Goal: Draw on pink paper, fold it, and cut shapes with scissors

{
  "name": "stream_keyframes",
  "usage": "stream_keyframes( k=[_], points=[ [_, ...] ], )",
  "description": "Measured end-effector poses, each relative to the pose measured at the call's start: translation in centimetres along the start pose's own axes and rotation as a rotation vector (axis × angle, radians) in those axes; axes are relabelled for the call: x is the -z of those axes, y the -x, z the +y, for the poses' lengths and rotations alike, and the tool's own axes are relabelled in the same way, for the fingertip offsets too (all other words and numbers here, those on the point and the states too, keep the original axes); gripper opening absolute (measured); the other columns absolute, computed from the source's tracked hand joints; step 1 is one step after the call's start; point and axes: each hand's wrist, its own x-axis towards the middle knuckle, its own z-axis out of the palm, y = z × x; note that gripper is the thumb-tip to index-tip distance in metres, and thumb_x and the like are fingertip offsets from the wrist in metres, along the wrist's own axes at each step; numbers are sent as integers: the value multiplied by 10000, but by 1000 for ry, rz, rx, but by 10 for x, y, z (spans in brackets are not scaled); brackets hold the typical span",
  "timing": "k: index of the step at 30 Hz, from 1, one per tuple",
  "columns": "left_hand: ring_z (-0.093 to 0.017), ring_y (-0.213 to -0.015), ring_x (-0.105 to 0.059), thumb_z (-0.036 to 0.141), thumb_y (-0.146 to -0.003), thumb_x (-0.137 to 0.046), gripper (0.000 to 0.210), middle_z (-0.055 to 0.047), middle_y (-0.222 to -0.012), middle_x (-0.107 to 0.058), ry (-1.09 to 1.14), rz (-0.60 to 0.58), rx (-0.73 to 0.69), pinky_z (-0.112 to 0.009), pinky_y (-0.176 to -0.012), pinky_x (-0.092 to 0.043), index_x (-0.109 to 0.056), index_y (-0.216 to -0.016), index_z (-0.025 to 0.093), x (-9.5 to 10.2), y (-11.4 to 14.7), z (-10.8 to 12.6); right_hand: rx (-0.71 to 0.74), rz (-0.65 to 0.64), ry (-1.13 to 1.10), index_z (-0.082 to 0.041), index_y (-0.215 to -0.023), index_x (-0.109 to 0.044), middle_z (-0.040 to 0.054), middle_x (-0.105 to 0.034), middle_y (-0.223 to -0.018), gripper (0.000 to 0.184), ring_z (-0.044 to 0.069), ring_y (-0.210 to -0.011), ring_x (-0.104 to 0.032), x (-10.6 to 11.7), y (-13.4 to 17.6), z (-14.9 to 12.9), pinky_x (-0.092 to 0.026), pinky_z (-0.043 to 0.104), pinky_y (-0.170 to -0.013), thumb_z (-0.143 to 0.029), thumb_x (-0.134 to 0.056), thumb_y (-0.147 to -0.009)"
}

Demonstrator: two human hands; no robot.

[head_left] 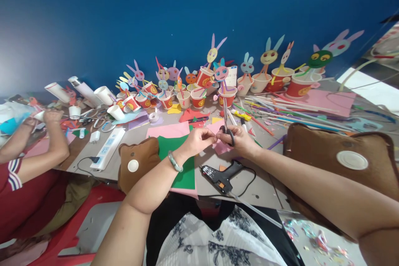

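My right hand (241, 140) is closed around a pair of scissors (230, 136) with dark handles, blades pointing up and away from me. Its fingertips meet those of my left hand (199, 140), which is closed in a pinch. Whatever lies between the left fingertips is too small to make out. Just below the hands is a scrap of pink paper (222, 148). Nearer to me, a black hot glue gun (222, 178) lies on the table with a clear glue stick in its back. Green paper (183, 174) spreads under my left forearm.
Paper cups with rabbit figures (227, 96) line the blue wall. Pipe cleaners (286, 112) lie to the right. Brown cushions (139, 160) flank my arms, and a white power strip (108, 149) stands left. A co-worker's hands (51, 117) hold a white cup at far left.
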Motion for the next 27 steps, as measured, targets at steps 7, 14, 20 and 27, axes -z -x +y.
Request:
stream_keyframes(
  k=[7, 14, 20, 27],
  points=[
    [-97, -603, -578, 387, -704, -821, 299, -15, -655, -660, 164, 17, 55, -245, -645, -469, -688, -731, 121, 2, 2, 12, 17, 1, 1, -160, -682, -624, -39, -470, -553, 461, 81, -505, -362, -2, 0, -3, -264, 251, -464, -584, -803, -664],
    [-62, -543, -532, 324, -669, -842, 252, 35, -596, -587, 387, 65, 204, -211, -581, -431, -679, -726, 142, 0, 3, 16, 10, -68, 17, -162, -661, -619, -47, -446, -539, 470, 77, -498, -340, -2, 2, -4, -233, 266, -484, -602, -780, -708],
    [-57, -519, -517, 337, -617, -861, 291, 27, -595, -593, 499, 65, 242, -215, -554, -408, -688, -728, 130, -1, 1, 12, -19, -94, -47, -172, -636, -575, -57, -433, -521, 452, 72, -483, -336, -2, 0, 1, -229, 262, -480, -553, -812, -695],
    [-67, -519, -546, 331, -553, -891, 349, 24, -603, -616, 575, 55, 277, -218, -546, -399, -683, -746, 128, -2, 0, 11, -20, -123, -72, -179, -616, -548, -44, -461, -508, 460, 75, -470, -350, 0, -1, 5, -242, 264, -471, -558, -785, -728]
  ],
)
